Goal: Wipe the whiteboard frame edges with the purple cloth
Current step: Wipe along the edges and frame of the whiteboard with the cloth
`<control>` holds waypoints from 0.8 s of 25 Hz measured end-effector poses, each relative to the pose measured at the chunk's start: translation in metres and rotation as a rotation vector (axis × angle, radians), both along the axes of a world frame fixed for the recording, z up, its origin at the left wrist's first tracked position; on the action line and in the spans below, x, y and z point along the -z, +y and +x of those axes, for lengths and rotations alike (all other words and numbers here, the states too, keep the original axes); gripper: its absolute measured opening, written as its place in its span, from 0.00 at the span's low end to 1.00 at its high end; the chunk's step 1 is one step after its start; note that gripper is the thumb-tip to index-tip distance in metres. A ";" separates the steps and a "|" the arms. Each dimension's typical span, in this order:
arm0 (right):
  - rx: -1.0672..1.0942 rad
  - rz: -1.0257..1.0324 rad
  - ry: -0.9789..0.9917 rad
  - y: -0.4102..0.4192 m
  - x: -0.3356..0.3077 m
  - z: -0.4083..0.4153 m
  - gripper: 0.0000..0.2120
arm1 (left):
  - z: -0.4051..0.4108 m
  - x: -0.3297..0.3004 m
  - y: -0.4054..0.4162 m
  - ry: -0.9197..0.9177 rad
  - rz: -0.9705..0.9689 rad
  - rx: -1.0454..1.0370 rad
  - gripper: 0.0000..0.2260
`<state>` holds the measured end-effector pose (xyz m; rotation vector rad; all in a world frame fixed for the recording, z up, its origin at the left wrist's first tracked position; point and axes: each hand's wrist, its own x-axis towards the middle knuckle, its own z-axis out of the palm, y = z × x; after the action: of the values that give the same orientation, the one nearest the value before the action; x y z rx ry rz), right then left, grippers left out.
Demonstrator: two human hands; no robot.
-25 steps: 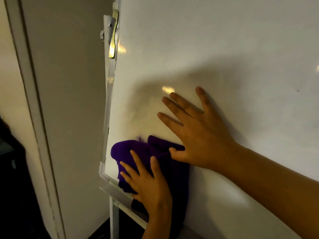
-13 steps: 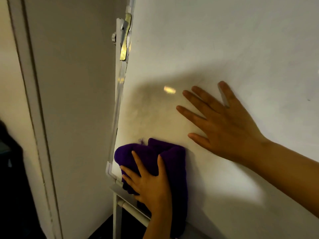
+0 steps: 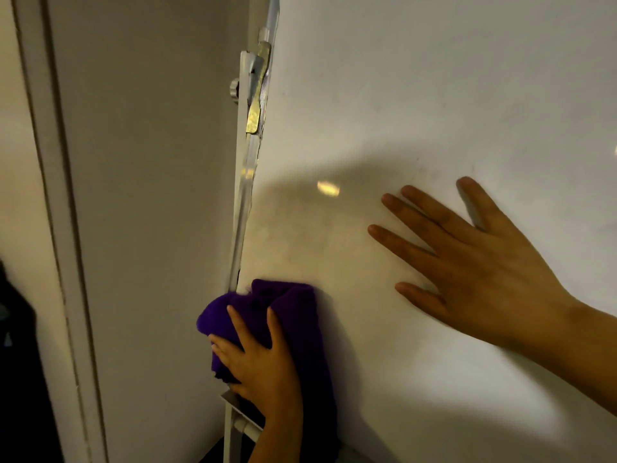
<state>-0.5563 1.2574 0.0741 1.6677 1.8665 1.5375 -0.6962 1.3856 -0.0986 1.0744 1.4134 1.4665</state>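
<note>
The left hand [image 3: 263, 359], at 6 o'clock, presses spread fingers onto the purple cloth [image 3: 300, 315], a deep violet, bunched, fuzzy wad covering the whiteboard frame edge [image 3: 243, 208] near the lower left corner. At 3 o'clock the right hand [image 3: 480, 269] lies flat, fingers straight, on the whiteboard [image 3: 417, 95]

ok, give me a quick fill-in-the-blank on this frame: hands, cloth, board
The left hand presses a cloth coloured ____.
The right hand lies flat on the ____ with its fingers spread.
The cloth sits at the board's lower ____ corner, over the frame edge.

Missing: purple; whiteboard; left
</note>
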 end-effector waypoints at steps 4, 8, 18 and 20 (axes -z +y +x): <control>-0.009 0.013 -0.009 0.005 0.001 0.002 0.28 | -0.006 -0.002 0.021 0.072 0.072 0.011 0.36; -0.019 0.045 0.009 0.004 0.002 -0.001 0.30 | -0.006 -0.014 0.036 0.149 0.165 0.057 0.36; 0.063 0.011 0.051 0.086 -0.022 -0.048 0.31 | -0.012 -0.039 0.058 0.296 0.320 0.108 0.37; 0.094 0.012 0.035 0.084 -0.017 -0.044 0.31 | -0.016 -0.040 0.064 0.290 0.392 0.125 0.37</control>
<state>-0.6004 1.3410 0.0914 1.7717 1.7718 1.4946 -0.7119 1.4497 -0.0586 1.6451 1.2472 1.5803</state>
